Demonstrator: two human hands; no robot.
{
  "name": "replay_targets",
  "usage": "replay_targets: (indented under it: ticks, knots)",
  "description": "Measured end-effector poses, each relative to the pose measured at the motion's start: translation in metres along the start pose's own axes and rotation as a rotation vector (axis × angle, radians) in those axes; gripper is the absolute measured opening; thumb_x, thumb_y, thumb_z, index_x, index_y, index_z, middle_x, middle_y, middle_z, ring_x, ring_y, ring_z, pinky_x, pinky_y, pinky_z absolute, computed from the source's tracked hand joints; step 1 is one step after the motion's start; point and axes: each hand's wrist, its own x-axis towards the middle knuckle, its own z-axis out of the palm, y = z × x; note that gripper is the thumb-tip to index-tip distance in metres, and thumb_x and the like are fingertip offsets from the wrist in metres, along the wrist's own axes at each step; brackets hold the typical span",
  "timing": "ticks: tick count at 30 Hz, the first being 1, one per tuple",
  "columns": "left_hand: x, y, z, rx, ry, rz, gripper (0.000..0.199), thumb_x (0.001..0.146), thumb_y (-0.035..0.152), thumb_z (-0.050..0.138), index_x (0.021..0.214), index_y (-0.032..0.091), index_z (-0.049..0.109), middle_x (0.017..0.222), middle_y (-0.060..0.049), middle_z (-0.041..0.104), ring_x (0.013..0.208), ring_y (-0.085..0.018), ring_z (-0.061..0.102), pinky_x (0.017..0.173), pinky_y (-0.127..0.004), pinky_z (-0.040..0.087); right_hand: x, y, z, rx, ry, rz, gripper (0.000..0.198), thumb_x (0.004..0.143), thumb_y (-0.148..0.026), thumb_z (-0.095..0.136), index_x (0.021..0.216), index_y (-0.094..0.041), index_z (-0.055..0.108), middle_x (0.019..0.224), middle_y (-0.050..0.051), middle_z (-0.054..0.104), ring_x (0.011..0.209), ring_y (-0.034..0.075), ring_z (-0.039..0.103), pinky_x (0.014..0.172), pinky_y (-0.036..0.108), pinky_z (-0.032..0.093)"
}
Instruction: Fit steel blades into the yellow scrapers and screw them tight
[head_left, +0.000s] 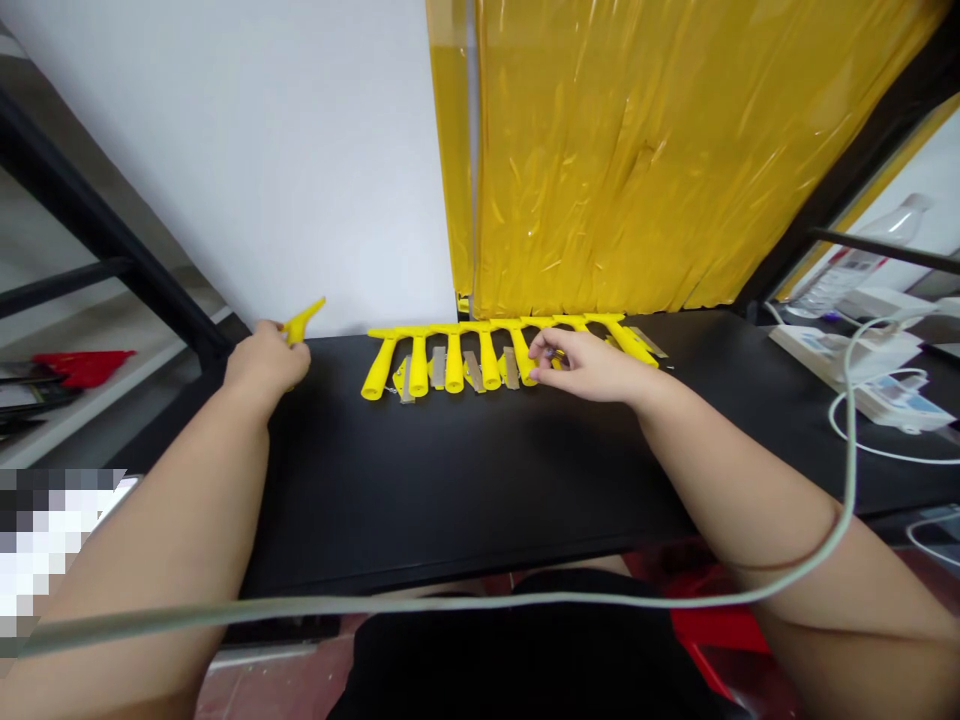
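A yellow, seemingly plastic tool with a slanted end [304,322] juts from the left hand [266,365], whose fingers are closed around its lower part. It looks light, stiff and rather smooth; the thick grip should give the surest hold, the thin end probably being easier to bend. Between the hands and just under the right one, a row of yellow round-ended handles with crossbars [454,365] lies on the matte black counter [465,480], flat grey and brown strips [439,367] between them. The right hand [589,368] is loosely curled, thumb and fingertips narrowly parted; whether it touches a handle, I cannot tell.
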Motion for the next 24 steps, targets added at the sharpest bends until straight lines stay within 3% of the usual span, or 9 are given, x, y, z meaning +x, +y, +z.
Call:
replay_targets:
  ticks: [3, 6, 9, 12, 15, 18, 24]
  knots:
    - [-0.014, 0.014, -0.006, -0.144, 0.041, 0.103, 0.066, 0.096, 0.033, 0.056, 0.154, 0.010, 0.035, 0.113, -0.010, 0.071, 0.096, -0.024, 0.069, 0.080, -0.034, 0.054, 0.001, 0.002, -0.003, 0.027, 0.069, 0.053, 0.023, 0.086, -0.037, 0.072, 0.099, -0.022, 0.060, 0.090, 0.003, 0.067, 0.070, 0.017, 0.056, 0.066, 0.031, 0.045]
    - [-0.033, 0.032, -0.007, -0.366, -0.013, 0.253, 0.064, 0.095, 0.031, 0.054, 0.156, 0.017, 0.038, 0.126, -0.009, 0.068, 0.076, -0.016, 0.072, 0.070, -0.029, 0.056, 0.004, 0.011, -0.005, 0.109, 0.203, 0.133, 0.025, 0.088, -0.039, 0.071, 0.100, -0.022, 0.058, 0.086, 0.002, 0.064, 0.066, 0.016, 0.053, 0.063, 0.031, 0.044]
    - [-0.055, 0.048, -0.006, -0.500, -0.141, 0.509, 0.052, 0.092, 0.037, 0.058, 0.142, 0.022, 0.056, 0.097, -0.004, 0.072, 0.065, -0.016, 0.068, 0.064, -0.029, 0.056, 0.008, 0.019, -0.006, 0.199, 0.344, 0.121, 0.024, 0.092, -0.038, 0.066, 0.108, -0.021, 0.061, 0.091, 0.003, 0.066, 0.075, 0.018, 0.059, 0.072, 0.033, 0.048]
    - [-0.079, 0.063, -0.005, -0.499, -0.317, 0.838, 0.045, 0.098, 0.045, 0.058, 0.136, 0.022, 0.063, 0.104, -0.006, 0.076, 0.081, -0.020, 0.071, 0.077, -0.032, 0.057, 0.010, 0.018, -0.007, 0.298, 0.408, 0.047, 0.021, 0.093, -0.037, 0.064, 0.107, -0.020, 0.066, 0.099, 0.005, 0.068, 0.085, 0.019, 0.061, 0.079, 0.034, 0.049]
    - [-0.102, 0.077, 0.000, -0.353, -0.402, 1.103, 0.039, 0.100, 0.046, 0.061, 0.130, 0.023, 0.070, 0.120, -0.008, 0.075, 0.102, -0.024, 0.071, 0.094, -0.036, 0.055, 0.010, 0.010, -0.008, 0.496, 0.410, 0.015, 0.026, 0.091, -0.042, 0.069, 0.105, -0.020, 0.067, 0.089, 0.002, 0.065, 0.070, 0.014, 0.056, 0.068, 0.032, 0.048]
    - [-0.117, 0.087, 0.009, -0.288, -0.533, 1.211, 0.035, 0.102, 0.043, 0.062, 0.130, 0.026, 0.073, 0.122, -0.009, 0.075, 0.112, -0.025, 0.069, 0.103, -0.037, 0.052, 0.009, 0.001, -0.008, 0.642, 0.435, -0.040, 0.035, 0.084, -0.049, 0.079, 0.101, -0.021, 0.068, 0.084, 0.001, 0.065, 0.066, 0.013, 0.056, 0.067, 0.031, 0.051]
    - [-0.126, 0.092, 0.023, -0.243, -0.674, 1.220, 0.032, 0.100, 0.038, 0.065, 0.130, 0.028, 0.074, 0.113, -0.008, 0.074, 0.109, -0.025, 0.069, 0.097, -0.036, 0.053, 0.007, -0.007, -0.001, 0.694, 0.435, -0.086, 0.044, 0.074, -0.054, 0.089, 0.095, -0.021, 0.071, 0.088, 0.004, 0.071, 0.073, 0.016, 0.065, 0.070, 0.032, 0.057]
